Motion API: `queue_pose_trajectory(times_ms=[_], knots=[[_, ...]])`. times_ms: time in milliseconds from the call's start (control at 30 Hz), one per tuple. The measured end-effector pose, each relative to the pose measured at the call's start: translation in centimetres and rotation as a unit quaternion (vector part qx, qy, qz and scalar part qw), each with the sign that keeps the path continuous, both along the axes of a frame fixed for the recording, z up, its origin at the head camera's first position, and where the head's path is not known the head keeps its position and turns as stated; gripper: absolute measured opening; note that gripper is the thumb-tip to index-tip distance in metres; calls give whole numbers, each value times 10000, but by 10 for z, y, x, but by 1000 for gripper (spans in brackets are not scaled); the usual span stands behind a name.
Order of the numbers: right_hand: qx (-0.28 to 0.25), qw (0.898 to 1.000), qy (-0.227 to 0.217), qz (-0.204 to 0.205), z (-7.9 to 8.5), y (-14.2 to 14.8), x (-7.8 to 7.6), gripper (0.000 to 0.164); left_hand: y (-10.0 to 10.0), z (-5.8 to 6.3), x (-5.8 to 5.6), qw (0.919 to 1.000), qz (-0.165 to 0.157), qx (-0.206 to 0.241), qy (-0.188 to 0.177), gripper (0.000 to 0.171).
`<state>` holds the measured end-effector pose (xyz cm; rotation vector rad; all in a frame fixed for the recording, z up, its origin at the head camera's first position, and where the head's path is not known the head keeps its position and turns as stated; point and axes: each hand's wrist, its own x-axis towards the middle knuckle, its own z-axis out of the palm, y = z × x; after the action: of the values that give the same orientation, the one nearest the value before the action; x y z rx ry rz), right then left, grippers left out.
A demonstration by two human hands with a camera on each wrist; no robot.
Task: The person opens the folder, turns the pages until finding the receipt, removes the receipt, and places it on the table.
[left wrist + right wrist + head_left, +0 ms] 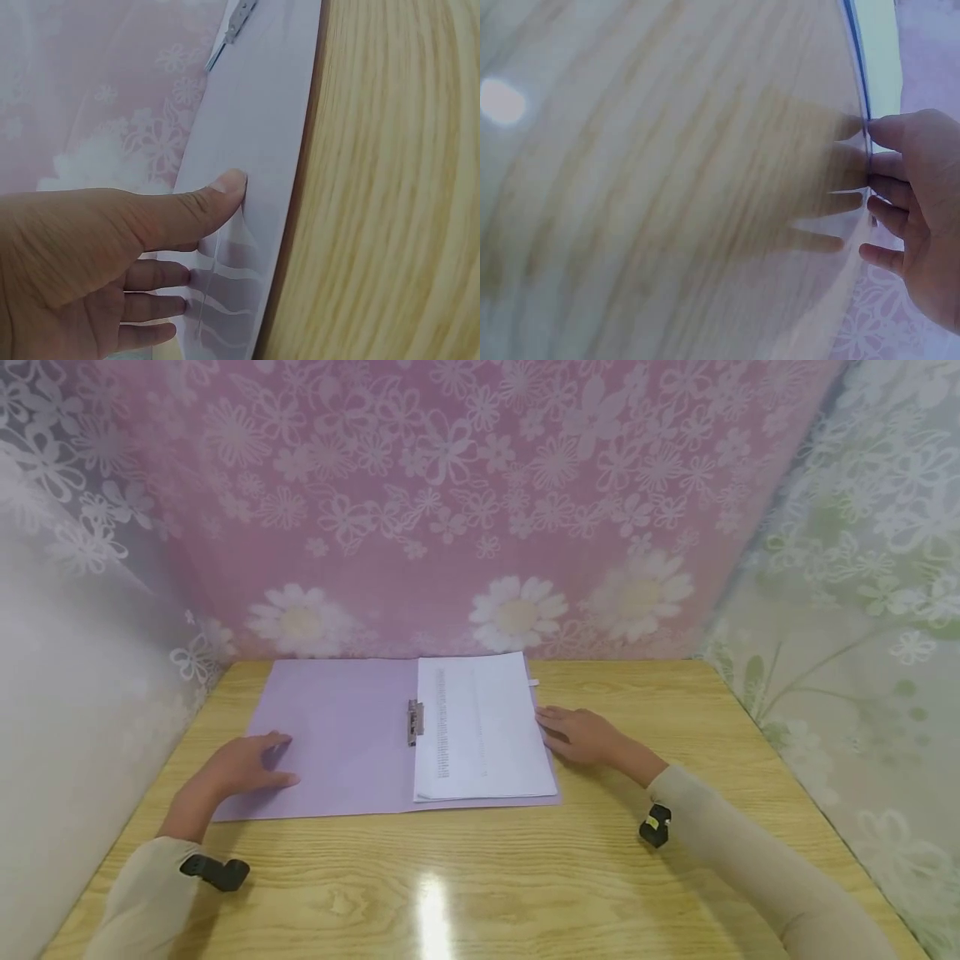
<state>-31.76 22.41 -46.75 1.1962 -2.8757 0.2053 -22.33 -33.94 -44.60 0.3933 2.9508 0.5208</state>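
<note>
A lilac clip folder (pixel 337 735) lies spread on the table, with a metal clip (pixel 412 722) near its spine. On its right half rests a stack of white printed sheets (pixel 487 727). My left hand (pixel 243 766) is at the left cover's outer part, thumb and fingers apart and extended. In the left wrist view the thumb (pixel 217 191) lies over the lilac cover, and the fingers cast shadows on it. My right hand (pixel 581 735) touches the folder's right edge with its fingertips, also in the right wrist view, where the fingers (pixel 889 184) meet that edge.
The wood-grain table (pixel 360 885) is bounded by a pink flowered backdrop (pixel 450 527) behind and pale flowered side walls (pixel 847 652). A small white tab (pixel 533 682) sticks out at the folder's right edge. Each sleeve carries a black wrist camera (pixel 216 872).
</note>
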Motion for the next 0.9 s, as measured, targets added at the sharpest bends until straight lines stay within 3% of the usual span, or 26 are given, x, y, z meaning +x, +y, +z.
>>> queue_pose_trajectory(times_ms=[233,567,900], knots=[[-25,9998,-104,-174,1,11,-3,47,14,3,-1,9999,11,-29,-133,82],[-117,9993,-302,-198,4,9,-2,47,16,2,-6,9996,139,65,-235,86],[-75,9976,-556,-410,6,7,-5,46,32,10,-17,9994,51,329,65,71]])
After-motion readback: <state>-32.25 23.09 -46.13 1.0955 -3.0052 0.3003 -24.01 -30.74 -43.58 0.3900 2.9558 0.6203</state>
